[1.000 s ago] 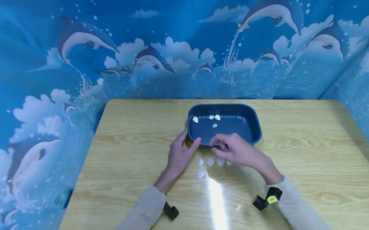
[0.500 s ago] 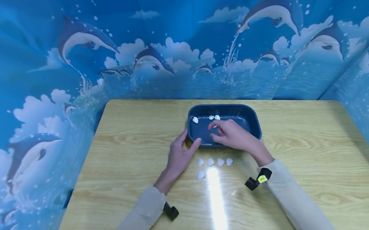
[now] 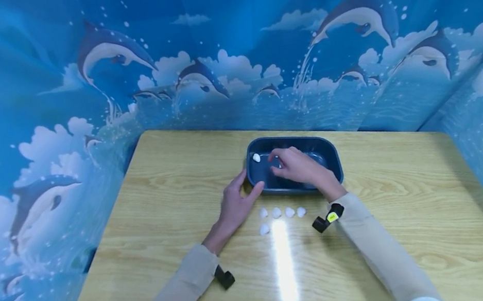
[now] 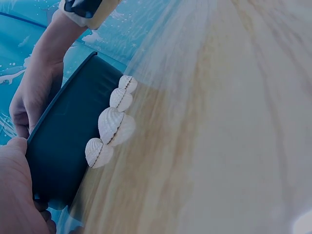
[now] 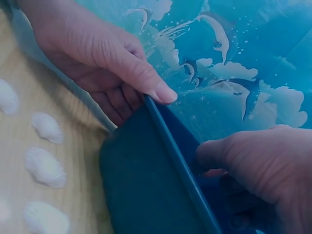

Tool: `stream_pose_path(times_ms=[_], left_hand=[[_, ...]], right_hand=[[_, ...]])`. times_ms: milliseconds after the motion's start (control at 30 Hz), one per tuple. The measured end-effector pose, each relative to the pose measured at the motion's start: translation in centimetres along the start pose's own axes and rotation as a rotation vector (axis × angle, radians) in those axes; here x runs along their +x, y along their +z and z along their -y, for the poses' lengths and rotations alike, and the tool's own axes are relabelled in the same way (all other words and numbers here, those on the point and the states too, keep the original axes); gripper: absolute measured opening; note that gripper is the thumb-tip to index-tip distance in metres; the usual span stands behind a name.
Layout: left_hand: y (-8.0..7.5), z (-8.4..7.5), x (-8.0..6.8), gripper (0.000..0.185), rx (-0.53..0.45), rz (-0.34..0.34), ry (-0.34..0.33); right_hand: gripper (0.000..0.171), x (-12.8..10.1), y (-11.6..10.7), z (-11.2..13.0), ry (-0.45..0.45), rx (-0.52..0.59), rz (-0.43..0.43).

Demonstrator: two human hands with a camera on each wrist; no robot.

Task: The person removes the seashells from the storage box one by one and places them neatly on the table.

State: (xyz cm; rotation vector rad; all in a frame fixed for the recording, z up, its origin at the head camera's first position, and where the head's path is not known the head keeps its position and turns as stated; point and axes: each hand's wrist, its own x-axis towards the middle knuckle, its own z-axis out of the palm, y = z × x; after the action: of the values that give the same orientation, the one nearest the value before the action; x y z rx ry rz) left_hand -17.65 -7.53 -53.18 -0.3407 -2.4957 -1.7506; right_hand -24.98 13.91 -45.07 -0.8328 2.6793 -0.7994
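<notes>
**Dark blue rectangular plastic tray: both hands on it**

Dark blue rectangular plastic tray (image 3: 331, 158) sits mid-table, long axis left-right. Left hand (image 3: 235, 204) steadies the near-left corner, thumb hooked over the rim, grip curled on the wall. Right hand (image 3: 296, 164) reaches inside the tray, fingers bent down; can't tell if its grip holds anything. One small white ridged seashell (image 3: 256, 157) lies in the far-left corner, just left of the right fingertips. Five more white seashells (image 3: 288, 212) on the light wood table (image 3: 418, 207), just in front of the tray, nearer the left hand.

A makeshift recording booth (dolphin-print curtains (image 3: 50, 95) enclosing a wooden table (image 3: 418, 207)).
</notes>
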Motion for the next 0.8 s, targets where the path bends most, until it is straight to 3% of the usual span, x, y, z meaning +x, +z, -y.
stream_pose_path(times_ms=[800], left_hand=[[-0.2,0.2,-0.1,0.074,-0.015,0.011,0.017]], right_hand=[[0.034,4.6,2.6,-0.7,0.067,-0.115,0.005]])
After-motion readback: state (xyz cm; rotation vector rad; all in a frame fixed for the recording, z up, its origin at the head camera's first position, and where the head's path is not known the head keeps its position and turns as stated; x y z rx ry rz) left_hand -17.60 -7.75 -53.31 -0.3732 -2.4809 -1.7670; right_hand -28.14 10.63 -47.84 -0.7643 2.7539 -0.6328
